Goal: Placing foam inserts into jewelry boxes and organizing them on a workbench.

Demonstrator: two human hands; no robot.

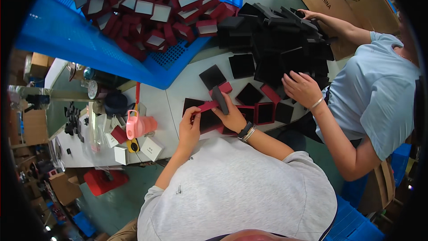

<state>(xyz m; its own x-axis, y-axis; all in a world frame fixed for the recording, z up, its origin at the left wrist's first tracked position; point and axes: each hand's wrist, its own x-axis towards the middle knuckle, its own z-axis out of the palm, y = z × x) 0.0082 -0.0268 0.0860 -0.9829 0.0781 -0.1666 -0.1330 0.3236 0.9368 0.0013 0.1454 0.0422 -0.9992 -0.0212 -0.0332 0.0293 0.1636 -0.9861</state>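
Note:
My left hand [190, 125] pinches the end of a dark red box part [206, 106] over the table. In my right hand [232, 119], wearing a dark band and metal bangles, a dark grey flat box piece [220, 100] stands on edge against the red part. Beneath my hands lies an open box with a black inside [209, 121]. Beside my right wrist are red-rimmed black trays [265, 113]. Just beyond my hands, a red box piece [226, 88] rests near a black square piece [212, 77].
A blue crate [147, 75] heaped with dark red boxes [151, 12] stands at far left. A pile of black boxes [285, 40] lies far right, with a co-worker's hands [303, 90] at it. A pink bottle [141, 125] and white small boxes [152, 148] sit left.

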